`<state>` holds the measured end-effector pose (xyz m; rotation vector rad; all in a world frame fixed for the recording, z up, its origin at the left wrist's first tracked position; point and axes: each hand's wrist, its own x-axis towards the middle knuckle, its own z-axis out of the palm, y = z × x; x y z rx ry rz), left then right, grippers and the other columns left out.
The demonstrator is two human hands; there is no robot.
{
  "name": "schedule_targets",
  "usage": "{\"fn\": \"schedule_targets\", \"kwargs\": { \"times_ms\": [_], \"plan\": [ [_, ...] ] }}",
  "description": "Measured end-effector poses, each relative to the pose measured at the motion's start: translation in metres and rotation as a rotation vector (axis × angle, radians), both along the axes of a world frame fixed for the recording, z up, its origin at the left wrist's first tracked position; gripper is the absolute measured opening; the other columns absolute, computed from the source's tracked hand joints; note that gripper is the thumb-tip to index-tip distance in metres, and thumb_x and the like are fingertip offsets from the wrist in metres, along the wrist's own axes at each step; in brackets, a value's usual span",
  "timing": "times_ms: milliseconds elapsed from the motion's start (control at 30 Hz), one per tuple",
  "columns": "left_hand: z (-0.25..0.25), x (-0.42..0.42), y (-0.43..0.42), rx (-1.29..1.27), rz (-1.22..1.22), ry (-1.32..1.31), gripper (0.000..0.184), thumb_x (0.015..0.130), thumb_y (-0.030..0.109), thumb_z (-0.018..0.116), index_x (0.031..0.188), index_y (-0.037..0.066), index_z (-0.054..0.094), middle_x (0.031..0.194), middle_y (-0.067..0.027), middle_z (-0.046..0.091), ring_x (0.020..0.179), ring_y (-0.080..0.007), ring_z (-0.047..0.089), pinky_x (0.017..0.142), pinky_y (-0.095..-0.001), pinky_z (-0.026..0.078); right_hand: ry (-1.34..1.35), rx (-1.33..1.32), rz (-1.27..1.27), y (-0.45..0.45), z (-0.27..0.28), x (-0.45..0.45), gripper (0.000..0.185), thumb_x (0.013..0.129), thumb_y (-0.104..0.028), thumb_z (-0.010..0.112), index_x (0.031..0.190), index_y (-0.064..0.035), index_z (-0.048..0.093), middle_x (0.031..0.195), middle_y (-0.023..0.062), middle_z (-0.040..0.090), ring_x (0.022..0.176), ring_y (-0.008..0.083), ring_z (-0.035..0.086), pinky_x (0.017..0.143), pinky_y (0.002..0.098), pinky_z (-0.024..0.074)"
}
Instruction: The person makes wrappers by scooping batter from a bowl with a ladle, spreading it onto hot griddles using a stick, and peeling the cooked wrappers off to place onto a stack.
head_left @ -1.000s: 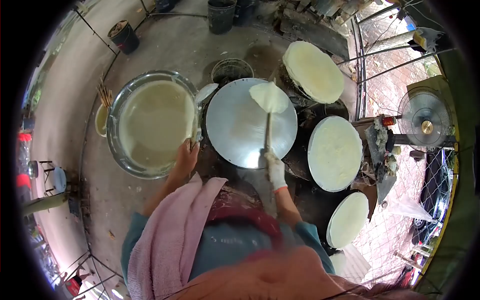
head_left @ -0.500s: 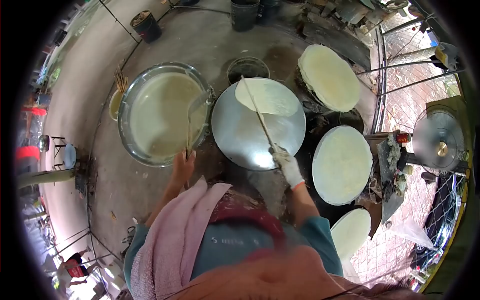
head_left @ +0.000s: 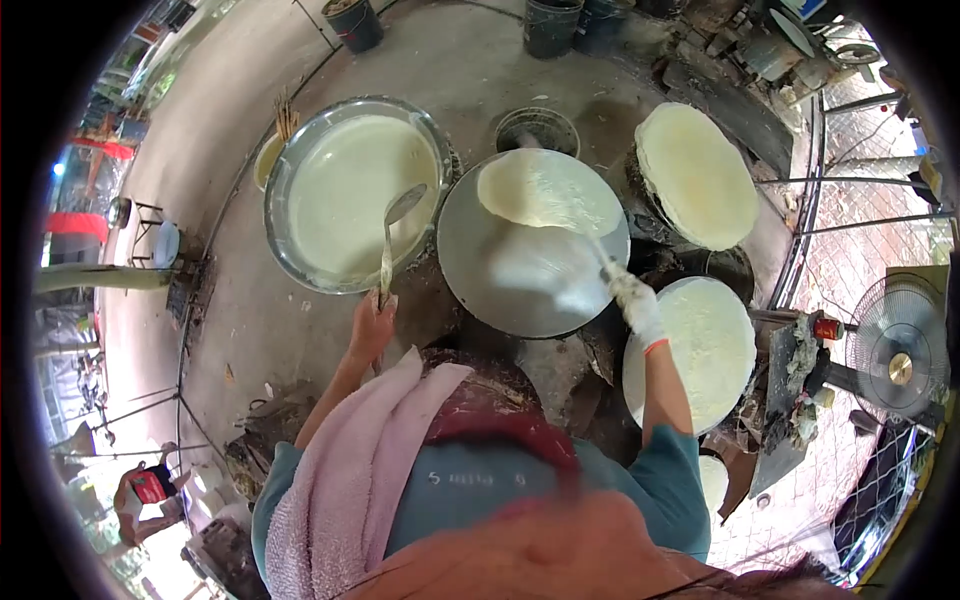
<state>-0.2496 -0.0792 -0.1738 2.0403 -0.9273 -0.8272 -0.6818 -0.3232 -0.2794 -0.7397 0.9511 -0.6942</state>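
My left hand (head_left: 374, 322) is closed round the handle of a ladle (head_left: 405, 205), whose head hangs over the right part of a wide metal basin (head_left: 283, 250) of pale batter (head_left: 345, 180). My right hand (head_left: 634, 302), in a white glove, grips a stick-like tool (head_left: 605, 254) that reaches over a round flat griddle (head_left: 500, 290). The tool's far end is blurred by motion. A pale layer of batter (head_left: 530, 192) covers the upper part of the griddle, and the lower part shows bare metal.
Round pale sheets lie at the upper right (head_left: 695, 175) and right (head_left: 705, 350). A dark bucket (head_left: 540, 130) stands behind the griddle. A fan (head_left: 898, 365) is at the far right. Another person (head_left: 150, 490) is at the lower left.
The batter has spread from a small patch to a wider layer on the griddle. My right hand has swung the tool's end rightward. The ladle has moved out over the basin; the view has shifted.
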Motion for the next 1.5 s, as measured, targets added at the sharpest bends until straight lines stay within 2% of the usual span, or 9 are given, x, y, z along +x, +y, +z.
{"fn": "schedule_targets", "kwargs": {
  "times_ms": [300, 433, 567, 600, 700, 800, 1133, 1267, 1500],
  "plan": [
    [-0.020, 0.000, 0.028, 0.185, 0.051, -0.066, 0.020, 0.088, 0.017, 0.057, 0.083, -0.001, 0.053, 0.064, -0.0159, 0.053, 0.056, -0.0258, 0.049, 0.054, -0.0403, 0.040, 0.311, -0.339, 0.636, 0.009, 0.024, 0.001, 0.041, 0.091, -0.012, 0.060, 0.128, 0.0023, 0.053, 0.117, 0.0031, 0.059, 0.071, 0.0058, 0.051, 0.058, 0.0171, 0.0397],
    [-0.009, 0.000, 0.009, 0.146, -0.020, -0.205, 0.022, 0.089, 0.020, 0.057, 0.086, -0.002, 0.054, 0.071, -0.0222, 0.056, 0.064, -0.0374, 0.052, 0.060, -0.0436, 0.042, 0.029, -0.057, 0.360, -0.049, -0.008, -0.005, 0.043, 0.093, -0.014, 0.056, 0.132, 0.0046, 0.048, 0.129, 0.0166, 0.055, 0.122, 0.0159, 0.046, 0.106, 0.0269, 0.0316],
    [-0.017, 0.008, -0.023, 0.105, -0.103, -0.293, 0.026, 0.090, 0.023, 0.055, 0.094, -0.003, 0.056, 0.080, -0.0269, 0.060, 0.076, -0.0453, 0.056, 0.068, -0.0474, 0.044, 0.582, -0.014, 0.791, -0.008, 0.064, 0.025, 0.030, 0.094, -0.018, 0.058, 0.119, -0.0030, 0.062, 0.107, 0.0079, 0.064, 0.079, 0.0071, 0.057, 0.068, 0.0169, 0.0454],
    [-0.020, 0.007, -0.033, 0.099, -0.117, -0.322, 0.027, 0.091, 0.024, 0.054, 0.096, -0.003, 0.057, 0.082, -0.0277, 0.060, 0.079, -0.0467, 0.056, 0.069, -0.0485, 0.044, 0.463, -0.104, 0.788, 0.004, 0.062, 0.018, 0.035, 0.095, -0.019, 0.054, 0.124, 0.0007, 0.057, 0.094, 0.0039, 0.063, 0.058, 0.0046, 0.047, 0.048, 0.0182, 0.0374],
    [-0.014, 0.001, -0.066, 0.175, -0.212, -0.420, 0.032, 0.091, 0.024, 0.054, 0.104, -0.005, 0.054, 0.086, -0.0293, 0.061, 0.084, -0.0460, 0.058, 0.075, -0.0500, 0.045, -0.292, 0.514, 0.338, -0.011, -0.012, -0.037, 0.035, 0.096, -0.010, 0.044, 0.125, 0.0077, 0.051, 0.110, 0.0139, 0.060, 0.096, 0.0205, 0.060, 0.084, 0.0306, 0.0496],
    [-0.018, -0.003, -0.083, 0.157, -0.356, -0.561, 0.031, 0.091, 0.022, 0.052, 0.104, -0.007, 0.053, 0.088, -0.0288, 0.062, 0.087, -0.0463, 0.059, 0.077, -0.0528, 0.046, -0.112, 0.267, -0.092, -0.017, -0.019, -0.033, 0.037, 0.096, -0.010, 0.039, 0.125, 0.0101, 0.049, 0.117, 0.0183, 0.059, 0.104, 0.0268, 0.059, 0.092, 0.0334, 0.0481],
    [0.001, -0.007, 0.016, 0.416, -0.683, -0.618, 0.020, 0.090, 0.014, 0.043, 0.095, -0.003, 0.053, 0.072, -0.0243, 0.062, 0.073, -0.0440, 0.062, 0.065, -0.0511, 0.049, 0.306, 0.188, 0.616, 0.049, 0.052, -0.001, 0.037, 0.090, -0.015, 0.062, 0.125, -0.0054, 0.057, 0.083, -0.0058, 0.057, 0.061, 0.0034, 0.045, 0.052, 0.0171, 0.0355],
    [-0.077, -0.009, 0.061, 0.306, -1.415, -1.036, 0.022, 0.092, 0.019, 0.048, 0.090, -0.003, 0.053, 0.075, -0.0233, 0.062, 0.073, -0.0427, 0.061, 0.065, -0.0483, 0.048, 0.240, 0.135, 0.300, 0.133, 0.083, -0.022, 0.035, 0.087, -0.004, 0.061, 0.122, -0.0050, 0.058, 0.086, -0.0008, 0.062, 0.062, 0.0061, 0.052, 0.050, 0.0179, 0.0401],
    [0.015, 0.036, 0.033, -0.090, -0.649, -0.007, 0.022, 0.091, 0.022, 0.058, 0.095, 0.000, 0.057, 0.066, -0.0110, 0.057, 0.060, -0.0204, 0.054, 0.055, -0.0366, 0.042, -0.196, 0.314, -0.135, 0.222, 0.055, 0.163, 0.023, 0.091, -0.022, 0.062, 0.109, -0.0087, 0.060, 0.069, -0.0007, 0.053, 0.050, 0.0087, 0.045, 0.042, 0.0232, 0.0349]
  ]
}}
